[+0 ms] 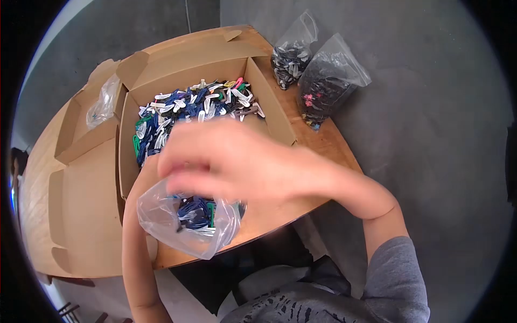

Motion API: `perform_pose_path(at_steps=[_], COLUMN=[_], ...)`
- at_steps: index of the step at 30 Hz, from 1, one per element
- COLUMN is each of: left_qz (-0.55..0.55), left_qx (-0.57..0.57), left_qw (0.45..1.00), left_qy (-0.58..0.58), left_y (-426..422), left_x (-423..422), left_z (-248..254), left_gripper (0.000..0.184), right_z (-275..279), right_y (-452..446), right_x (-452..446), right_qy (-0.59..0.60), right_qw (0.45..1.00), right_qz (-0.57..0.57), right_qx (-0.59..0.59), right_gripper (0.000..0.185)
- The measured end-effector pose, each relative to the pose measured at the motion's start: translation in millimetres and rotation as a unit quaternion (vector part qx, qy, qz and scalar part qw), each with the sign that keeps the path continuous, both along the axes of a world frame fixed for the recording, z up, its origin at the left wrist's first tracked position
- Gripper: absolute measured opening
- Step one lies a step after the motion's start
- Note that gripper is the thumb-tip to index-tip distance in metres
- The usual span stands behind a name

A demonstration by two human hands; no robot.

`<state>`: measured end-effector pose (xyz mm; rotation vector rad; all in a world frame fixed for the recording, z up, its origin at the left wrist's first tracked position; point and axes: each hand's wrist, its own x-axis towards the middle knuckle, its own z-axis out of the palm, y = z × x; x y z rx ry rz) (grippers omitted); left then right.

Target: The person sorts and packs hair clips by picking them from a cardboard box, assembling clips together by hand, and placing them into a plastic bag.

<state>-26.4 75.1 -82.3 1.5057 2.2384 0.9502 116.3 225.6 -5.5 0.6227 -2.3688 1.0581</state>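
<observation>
Smeared by motion, my right hand (231,159) hangs over the mouth of a clear plastic bag (156,215), its fingers bent downward. What lies between those fingers, if anything, cannot be made out. Inside the bag are snap hair clips (196,212), mostly dark blue, with some white and green. My left hand (151,164) is at the near left part of the cardboard box, by the bag's upper rim; its fingers are hidden behind my right hand. Many loose snap hair clips (186,105) in blue, white, black, green and other colours fill much of the box (272,99).
Two filled clear bags, one with grey and black pieces (291,62) and one mostly dark (326,81), stand at the wooden table's (336,153) right edge. An opened cardboard lid (86,199) lies left, with a crumpled plastic bag (105,102) on it.
</observation>
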Motion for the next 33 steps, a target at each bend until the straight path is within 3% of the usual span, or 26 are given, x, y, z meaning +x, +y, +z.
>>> perform_pose_path(at_steps=[1,3,5,8,11,14,18,23,26,28,33], left_qz=[-0.001,0.022,0.017,-0.018,-0.054,-0.121,-0.173,-0.176,-0.157,-0.131,-0.120], left_qx=[0.000,-0.030,-0.036,-0.036,-0.081,-0.074,-0.067,-0.077,-0.073,-0.073,-0.095], left_qw=[1.000,0.987,0.986,0.980,0.984,0.989,0.980,0.975,0.980,0.983,0.982], left_qy=[0.001,-0.155,-0.162,-0.195,-0.152,-0.034,0.079,0.108,0.103,0.108,0.109], left_y=[0.2,1.6,3.8,14.4,36.8,64.6,89.1,93.1,90.0,88.8,87.5], left_x=[-4.5,-17.4,-16.9,-17.0,-17.6,-19.5,-15.3,-16.5,-17.7,-15.2,-14.6], left_z=[-4.1,-16.0,-11.8,-4.0,7.2,2.6,-4.9,-17.7,-20.1,-16.2,-14.1], left_gripper=[0.014,0.009,0.006,0.009,0.014,0.024,0.018,0.016,0.017,0.018,0.018], right_z=[-2.1,-6.8,-44.9,-87.7,-103.4,-98.6,-108.5,-101.7,-96.2,-100.3,-100.5], right_y=[11.1,36.8,67.2,91.9,97.1,92.7,96.6,96.6,93.6,94.8,95.9], right_x=[-7.9,-18.4,-35.3,-43.3,-47.0,-43.1,-40.1,-40.0,-37.3,-40.7,-41.9], right_qy=[-0.002,-0.038,-0.143,-0.182,-0.157,-0.214,-0.194,-0.237,-0.210,-0.097,-0.075], right_qw=[0.999,0.993,0.964,0.947,0.930,0.911,0.905,0.894,0.906,0.934,0.930], right_qz=[-0.017,-0.114,-0.165,-0.182,-0.236,-0.242,-0.242,-0.230,-0.244,-0.287,-0.304], right_qx=[-0.036,0.019,0.149,0.190,0.236,0.255,0.291,0.303,0.274,0.192,0.191], right_gripper=[0.009,0.009,0.010,0.010,0.011,0.012,0.013,0.010,0.011,0.015,0.017])
